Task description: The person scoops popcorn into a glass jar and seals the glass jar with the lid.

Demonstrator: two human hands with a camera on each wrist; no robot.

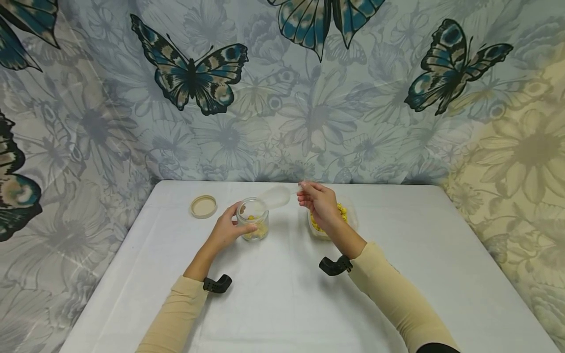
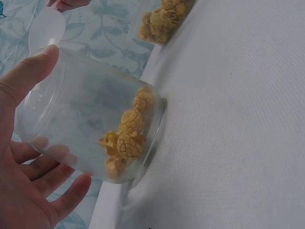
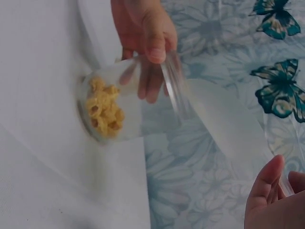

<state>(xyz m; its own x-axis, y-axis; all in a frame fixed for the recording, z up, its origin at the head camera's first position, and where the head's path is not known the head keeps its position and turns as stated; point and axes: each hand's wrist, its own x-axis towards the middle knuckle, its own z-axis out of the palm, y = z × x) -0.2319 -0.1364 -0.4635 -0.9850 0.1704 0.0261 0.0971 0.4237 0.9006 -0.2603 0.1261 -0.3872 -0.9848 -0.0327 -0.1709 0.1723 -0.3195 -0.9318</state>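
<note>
Left hand wraps jar on table, few popcorn pieces at bottom. Right hand pinches clear spoon just above jar mouth. Risk: spoon clips rim, popcorn drops beside jar. Tub right of jar half hidden by wrist; spoon load unclear. Lid left of jar.

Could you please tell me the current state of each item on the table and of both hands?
Jar: upright, lid off, a few yellow snack pieces at the bottom.
Lid: lying on the table, apart from the jar.
Plastic spoon: held above the jar, bowl looks empty.
Container: open, holding yellow snack pieces.
Left hand: grips the jar.
Right hand: pinches the spoon handle.
</note>
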